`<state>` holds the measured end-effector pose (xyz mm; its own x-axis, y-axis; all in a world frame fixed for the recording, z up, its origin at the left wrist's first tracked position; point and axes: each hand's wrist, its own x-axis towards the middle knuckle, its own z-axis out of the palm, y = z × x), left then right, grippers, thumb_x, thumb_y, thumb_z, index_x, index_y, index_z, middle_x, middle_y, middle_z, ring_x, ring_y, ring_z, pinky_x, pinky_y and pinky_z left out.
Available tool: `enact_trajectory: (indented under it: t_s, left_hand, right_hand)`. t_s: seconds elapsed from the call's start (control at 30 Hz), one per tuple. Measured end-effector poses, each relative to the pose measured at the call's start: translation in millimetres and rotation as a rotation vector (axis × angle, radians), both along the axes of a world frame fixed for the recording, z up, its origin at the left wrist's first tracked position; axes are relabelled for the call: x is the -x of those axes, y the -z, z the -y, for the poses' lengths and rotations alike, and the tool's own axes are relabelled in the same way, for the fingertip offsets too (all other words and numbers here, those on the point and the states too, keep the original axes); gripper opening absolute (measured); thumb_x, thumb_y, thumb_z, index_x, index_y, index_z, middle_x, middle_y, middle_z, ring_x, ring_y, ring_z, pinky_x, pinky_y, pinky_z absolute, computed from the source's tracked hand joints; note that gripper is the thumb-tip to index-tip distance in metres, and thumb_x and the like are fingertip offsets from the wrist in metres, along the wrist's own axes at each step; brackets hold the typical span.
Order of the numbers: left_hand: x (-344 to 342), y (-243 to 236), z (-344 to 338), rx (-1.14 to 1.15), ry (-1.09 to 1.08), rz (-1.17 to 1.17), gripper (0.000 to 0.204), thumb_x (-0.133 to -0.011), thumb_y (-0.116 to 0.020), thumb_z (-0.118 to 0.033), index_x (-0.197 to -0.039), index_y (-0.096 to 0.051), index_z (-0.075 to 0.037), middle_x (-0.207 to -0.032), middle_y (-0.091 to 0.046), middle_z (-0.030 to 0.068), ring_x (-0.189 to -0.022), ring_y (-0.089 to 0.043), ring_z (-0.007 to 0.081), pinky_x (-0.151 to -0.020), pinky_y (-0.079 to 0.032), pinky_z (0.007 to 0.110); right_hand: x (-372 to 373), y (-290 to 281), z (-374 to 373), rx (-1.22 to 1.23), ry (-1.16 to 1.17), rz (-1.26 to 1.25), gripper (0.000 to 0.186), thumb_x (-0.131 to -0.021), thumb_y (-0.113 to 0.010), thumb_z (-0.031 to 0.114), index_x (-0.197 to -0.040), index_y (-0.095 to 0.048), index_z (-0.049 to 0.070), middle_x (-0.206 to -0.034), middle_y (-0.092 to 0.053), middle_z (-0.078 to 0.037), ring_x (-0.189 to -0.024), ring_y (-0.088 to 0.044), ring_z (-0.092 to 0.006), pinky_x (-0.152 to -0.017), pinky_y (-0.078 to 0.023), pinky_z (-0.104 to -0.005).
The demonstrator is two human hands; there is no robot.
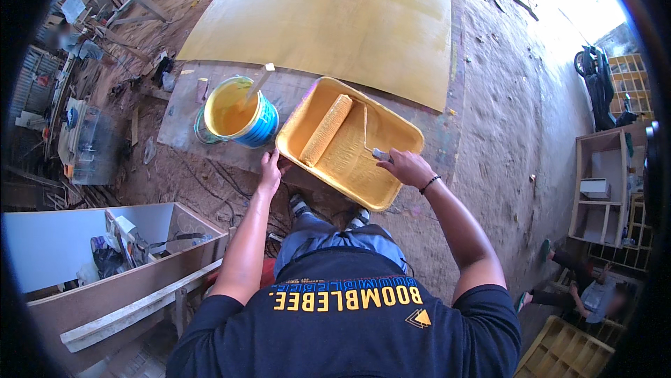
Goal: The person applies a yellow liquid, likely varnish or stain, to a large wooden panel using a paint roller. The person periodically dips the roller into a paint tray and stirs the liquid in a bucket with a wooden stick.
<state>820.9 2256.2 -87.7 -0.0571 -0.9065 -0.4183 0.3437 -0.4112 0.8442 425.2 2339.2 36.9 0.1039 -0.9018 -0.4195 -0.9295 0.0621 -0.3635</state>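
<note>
My right hand (407, 168) is closed round the handle of a paint roller (326, 130). The roller's yellow-coated sleeve lies in the left part of a paint tray (391, 193), whose inside is covered in wet yellow paint. At the tray's near left corner, my left hand (271, 170) grips the rim; some of its fingers are hidden under the edge. Just left of the tray stands a blue paint bucket (263, 123) with yellow paint inside and a stirring stick (260, 83) leaning out of it.
Beyond the tray lies a large yellow-painted board (335, 18) on a stained sheet (183, 112). An open wooden cabinet (140, 287) is at lower left. Scrap wood (143, 11) lies far left. At right are a wooden shelf unit (600, 189), a motorcycle (594, 81) and a seated person (594, 297).
</note>
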Motion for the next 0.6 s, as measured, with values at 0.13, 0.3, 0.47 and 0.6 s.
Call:
enact_trajectory:
  t_s: [0.13,0.3,0.47,0.6]
  left_hand:
    - [1,-1,1,-0.012,0.002,0.002,0.020,-0.106,-0.052,-0.030,-0.110,-0.052,-0.011,-0.102,-0.068,0.0057,-0.090,-0.069,0.0180,-0.075,-0.060,0.036]
    - [-3,4,2,0.007,0.011,0.004,0.020,-0.105,-0.053,-0.029,-0.110,-0.053,-0.010,-0.106,-0.067,0.0064,-0.093,-0.069,0.0192,-0.076,-0.060,0.037]
    - [-4,7,1,0.018,0.000,-0.013,0.021,-0.105,-0.053,-0.028,-0.113,-0.052,-0.009,-0.108,-0.066,0.0078,-0.096,-0.069,0.0211,-0.078,-0.060,0.039]
    - [-5,5,1,-0.010,-0.001,0.019,0.022,-0.105,-0.053,-0.028,-0.115,-0.052,-0.009,-0.111,-0.066,0.0080,-0.099,-0.069,0.0216,-0.079,-0.060,0.040]
  right_hand:
    - [6,-15,-24,0.028,0.042,0.009,0.060,-0.096,-0.050,0.062,-0.099,-0.063,0.003,-0.086,-0.070,-0.024,-0.084,-0.068,-0.0424,-0.072,-0.053,-0.0524]
    - [19,-29,-52,0.007,0.072,-0.028,0.059,-0.096,-0.050,0.061,-0.099,-0.062,0.003,-0.082,-0.069,-0.024,-0.081,-0.068,-0.0422,-0.071,-0.053,-0.0527]
    - [49,-30,-80,-0.031,0.074,-0.005,0.059,-0.096,-0.052,0.061,-0.096,-0.064,0.004,-0.080,-0.070,-0.021,-0.080,-0.069,-0.0411,-0.070,-0.053,-0.0522]
    - [66,-10,-97,0.002,0.078,0.002,0.059,-0.095,-0.053,0.062,-0.094,-0.064,0.004,-0.080,-0.070,-0.020,-0.079,-0.069,-0.0409,-0.069,-0.052,-0.0521]
